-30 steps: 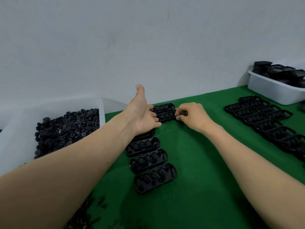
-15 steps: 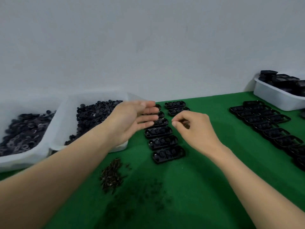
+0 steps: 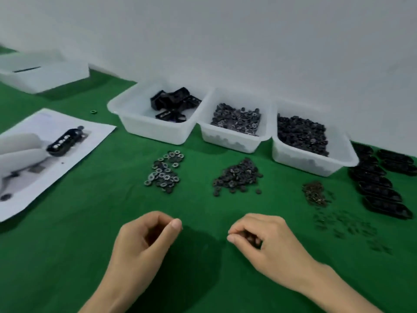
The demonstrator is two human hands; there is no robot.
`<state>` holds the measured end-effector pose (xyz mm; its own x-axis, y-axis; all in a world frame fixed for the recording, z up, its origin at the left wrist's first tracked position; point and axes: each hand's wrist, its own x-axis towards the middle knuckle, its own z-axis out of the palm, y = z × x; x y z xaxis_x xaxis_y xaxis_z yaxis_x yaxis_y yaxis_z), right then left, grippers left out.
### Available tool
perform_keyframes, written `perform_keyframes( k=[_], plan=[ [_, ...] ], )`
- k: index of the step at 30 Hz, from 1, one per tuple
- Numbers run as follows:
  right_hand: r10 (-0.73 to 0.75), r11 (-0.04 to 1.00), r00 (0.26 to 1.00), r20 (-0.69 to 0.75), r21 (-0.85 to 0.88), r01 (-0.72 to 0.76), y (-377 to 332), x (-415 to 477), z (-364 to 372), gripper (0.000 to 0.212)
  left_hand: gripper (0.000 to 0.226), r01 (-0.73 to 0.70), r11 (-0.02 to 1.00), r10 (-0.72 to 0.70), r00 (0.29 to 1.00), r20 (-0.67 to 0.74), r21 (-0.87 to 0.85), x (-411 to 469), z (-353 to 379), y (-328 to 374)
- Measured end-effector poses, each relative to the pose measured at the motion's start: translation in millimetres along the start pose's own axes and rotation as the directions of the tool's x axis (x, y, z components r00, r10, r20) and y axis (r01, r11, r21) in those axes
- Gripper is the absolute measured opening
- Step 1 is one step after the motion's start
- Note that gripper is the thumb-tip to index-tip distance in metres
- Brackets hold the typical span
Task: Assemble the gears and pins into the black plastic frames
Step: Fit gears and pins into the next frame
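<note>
My left hand (image 3: 144, 241), lower centre, is loosely curled, contents unclear. My right hand (image 3: 268, 243) beside it curls round small dark parts (image 3: 251, 239).

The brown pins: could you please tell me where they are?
Head view, right side: the pins lie before the rightmost bin, left of the frame row.

Gear piles (image 3: 237, 177) centre; pins (image 3: 314, 193), frames (image 3: 381, 190) (rowed) right.
</note>
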<state>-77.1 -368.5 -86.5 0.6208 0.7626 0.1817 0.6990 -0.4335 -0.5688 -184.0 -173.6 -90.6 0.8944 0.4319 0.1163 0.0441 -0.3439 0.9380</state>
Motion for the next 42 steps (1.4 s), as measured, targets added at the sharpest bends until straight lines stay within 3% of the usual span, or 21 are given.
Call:
perform_keyframes(
  k=[5,12,16,19,21,24,27,30,32,34,38,42],
  plan=[
    [-0.051,0.998,0.999,-0.006,-0.033,0.05,-41,72,34,0.007,0.016,-0.057,0.998,0.057,0.998,-0.023,0.008,4,-47,-18],
    [0.051,0.996,0.949,-0.312,-0.049,-0.07,-56,209,7,0.008,0.009,-0.214,0.975,0.215,0.976,-0.022,0.057,89,-88,-6],
    [0.151,0.954,0.973,-0.175,-0.233,-0.19,-32,300,0,0.03,0.014,-0.292,0.939,0.306,0.951,-0.053,0.181,170,-98,6],
    [0.302,0.879,0.951,0.067,-0.405,-0.251,-8,360,6,0.074,0.023,-0.28,0.915,0.305,0.952,-0.043,0.292,233,-99,7],
    [0.44,0.832,0.882,0.17,-0.446,-0.329,7,391,9,0.096,0.026,-0.225,0.899,0.233,0.972,0.024,0.377,276,-96,7],
    [0.571,0.776,0.809,0.141,-0.414,-0.476,31,424,7,0.109,0.015,-0.054,0.917,0.001,0.991,0.132,0.396,338,-84,9],
    [0.621,0.727,0.781,0.066,-0.421,-0.543,49,438,6,0.105,0.014,0.095,0.902,-0.195,0.96,0.2,0.421,381,-64,8],
    [0.582,0.76,0.798,0.156,-0.453,-0.466,58,442,7,0.095,0.031,0.037,0.787,-0.238,0.939,0.248,0.616,399,-43,4],
    [0.539,0.81,0.813,0.218,-0.399,-0.43,57,442,4,0.095,0.042,-0.022,0.682,-0.222,0.946,0.237,0.731,403,-35,1],
    [0.52,0.839,0.818,0.245,-0.325,-0.435,54,437,0,0.097,0.043,-0.024,0.639,-0.241,0.943,0.229,0.769,403,-33,1],
    [0.441,0.866,0.885,0.151,-0.33,-0.376,49,416,2,0.086,0.035,-0.004,0.75,-0.259,0.918,0.299,0.661,395,-32,-2],
    [0.381,0.919,0.92,0.085,-0.146,-0.367,39,395,3,0.064,0.033,0.157,0.893,-0.3,0.907,0.296,0.422,388,-50,-7]
  ],
)
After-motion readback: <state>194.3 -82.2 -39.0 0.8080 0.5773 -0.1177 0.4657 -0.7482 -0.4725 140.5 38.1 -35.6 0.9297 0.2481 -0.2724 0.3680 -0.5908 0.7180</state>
